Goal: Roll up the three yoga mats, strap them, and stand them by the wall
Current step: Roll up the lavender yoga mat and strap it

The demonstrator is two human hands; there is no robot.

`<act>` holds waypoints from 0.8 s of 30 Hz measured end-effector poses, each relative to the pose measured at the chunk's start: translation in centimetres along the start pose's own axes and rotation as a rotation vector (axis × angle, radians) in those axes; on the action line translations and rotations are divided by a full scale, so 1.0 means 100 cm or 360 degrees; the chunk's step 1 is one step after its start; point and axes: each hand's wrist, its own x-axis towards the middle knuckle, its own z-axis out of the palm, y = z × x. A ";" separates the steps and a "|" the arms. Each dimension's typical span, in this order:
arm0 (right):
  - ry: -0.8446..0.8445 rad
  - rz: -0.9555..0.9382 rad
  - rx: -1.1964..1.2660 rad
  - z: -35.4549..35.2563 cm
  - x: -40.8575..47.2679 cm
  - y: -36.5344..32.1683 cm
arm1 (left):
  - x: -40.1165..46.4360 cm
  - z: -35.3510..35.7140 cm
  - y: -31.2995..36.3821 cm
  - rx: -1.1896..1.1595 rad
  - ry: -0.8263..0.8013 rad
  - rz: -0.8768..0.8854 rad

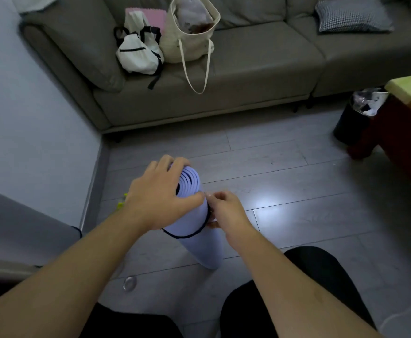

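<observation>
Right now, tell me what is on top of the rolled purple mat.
The left hand rests over the top end of the purple mat, fingers curled over its rim. Part of the spiral end shows; the rest is hidden beneath the palm.

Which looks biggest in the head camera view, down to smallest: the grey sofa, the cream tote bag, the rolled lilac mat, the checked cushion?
1. Grey fabric sofa
2. Rolled lilac yoga mat, though it is nearest the camera, so unsure against the next
3. Cream canvas tote bag
4. Black-and-white checked cushion
</observation>
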 end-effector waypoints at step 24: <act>-0.0111 0.0000 -0.0279 -0.010 0.023 0.032 | -0.019 -0.015 0.004 -0.0259 -0.0263 0.0322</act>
